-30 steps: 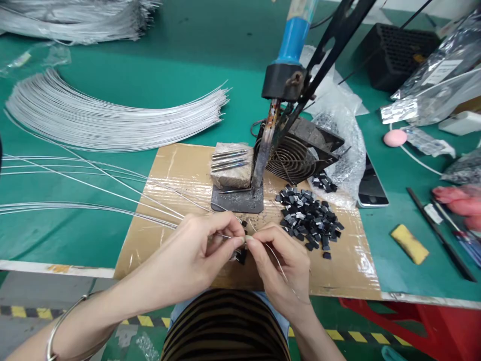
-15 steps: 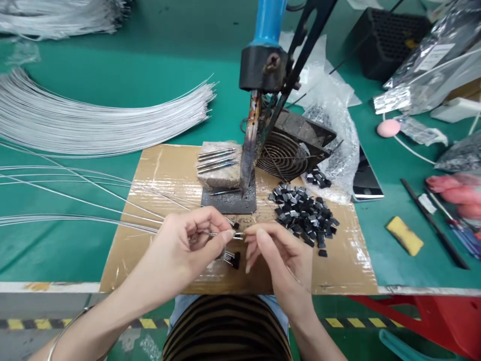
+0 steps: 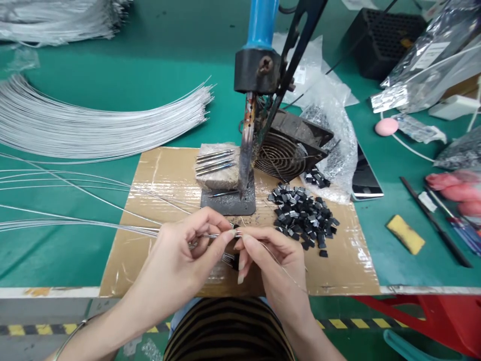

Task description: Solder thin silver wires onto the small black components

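The left hand's grip is clamped on white cables, the right hand's grip on a thin wire, both in front of the soldering iron. Beneath that iron lies a cardboard sheet; to the iron's left, a cable bundle; to its right, a fan and black connectors.
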A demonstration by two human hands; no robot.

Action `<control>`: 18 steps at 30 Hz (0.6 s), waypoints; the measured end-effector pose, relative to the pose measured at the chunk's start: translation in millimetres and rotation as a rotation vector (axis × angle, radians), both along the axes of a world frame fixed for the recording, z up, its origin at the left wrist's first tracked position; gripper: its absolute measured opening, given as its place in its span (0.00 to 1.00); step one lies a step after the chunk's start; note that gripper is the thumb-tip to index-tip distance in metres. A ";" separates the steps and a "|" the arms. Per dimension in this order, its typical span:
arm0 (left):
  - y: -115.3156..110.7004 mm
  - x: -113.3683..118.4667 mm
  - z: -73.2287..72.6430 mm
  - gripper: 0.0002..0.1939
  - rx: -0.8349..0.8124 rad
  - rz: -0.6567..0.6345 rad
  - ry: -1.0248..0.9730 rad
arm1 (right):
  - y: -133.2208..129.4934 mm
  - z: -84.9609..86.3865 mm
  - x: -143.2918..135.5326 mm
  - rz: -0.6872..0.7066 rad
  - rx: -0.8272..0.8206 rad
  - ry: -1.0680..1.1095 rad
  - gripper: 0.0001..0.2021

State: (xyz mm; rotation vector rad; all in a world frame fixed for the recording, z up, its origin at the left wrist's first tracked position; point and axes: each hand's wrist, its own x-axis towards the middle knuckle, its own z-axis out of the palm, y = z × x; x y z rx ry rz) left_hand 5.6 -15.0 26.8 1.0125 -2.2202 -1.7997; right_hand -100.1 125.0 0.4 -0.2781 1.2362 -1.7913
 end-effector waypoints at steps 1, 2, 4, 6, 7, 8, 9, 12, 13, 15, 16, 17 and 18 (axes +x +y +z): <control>0.3 0.2 0.1 0.11 0.003 -0.007 0.000 | -0.2 -0.3 -0.2 -0.003 0.000 -0.009 0.06; 0.4 0.2 0.6 0.11 0.008 -0.016 -0.003 | -0.5 -0.7 -0.3 -0.007 -0.001 -0.016 0.06; 0.8 -0.6 2.3 0.12 0.016 -0.034 -0.002 | -1.1 -1.9 -0.4 -0.015 -0.010 -0.034 0.06; 1.2 -1.8 3.9 0.12 0.024 -0.039 0.002 | -1.7 -3.4 -0.2 -0.017 -0.029 -0.054 0.05; 1.4 -2.4 4.6 0.12 0.026 -0.036 0.006 | -2.0 -4.2 -0.1 -0.015 -0.039 -0.062 0.05; 1.8 -2.8 5.1 0.12 0.026 -0.033 0.009 | -2.2 -4.9 0.1 -0.014 -0.049 -0.067 0.05; 2.1 -3.1 5.6 0.12 0.024 -0.031 0.012 | -2.3 -5.7 0.3 -0.016 -0.057 -0.071 0.04; 3.3 -3.4 7.2 0.11 0.019 -0.030 0.021 | -2.5 -6.7 0.6 -0.017 -0.061 -0.089 0.04; 3.7 -3.3 7.7 0.11 0.017 -0.033 0.024 | -2.6 -6.5 0.4 -0.016 -0.064 -0.100 0.05; 4.2 -3.2 8.7 0.11 0.013 -0.040 0.031 | -2.8 -5.3 -0.7 -0.006 -0.066 -0.126 0.05; 4.4 -3.1 9.0 0.11 0.011 -0.042 0.035 | -2.9 -4.6 -1.5 0.000 -0.067 -0.140 0.06; 4.5 -2.9 9.2 0.11 0.008 -0.044 0.038 | -3.0 -3.9 -2.3 0.006 -0.068 -0.154 0.06; 4.5 -2.7 9.3 0.10 0.003 -0.046 0.041 | -3.2 -3.3 -3.2 0.009 -0.068 -0.170 0.05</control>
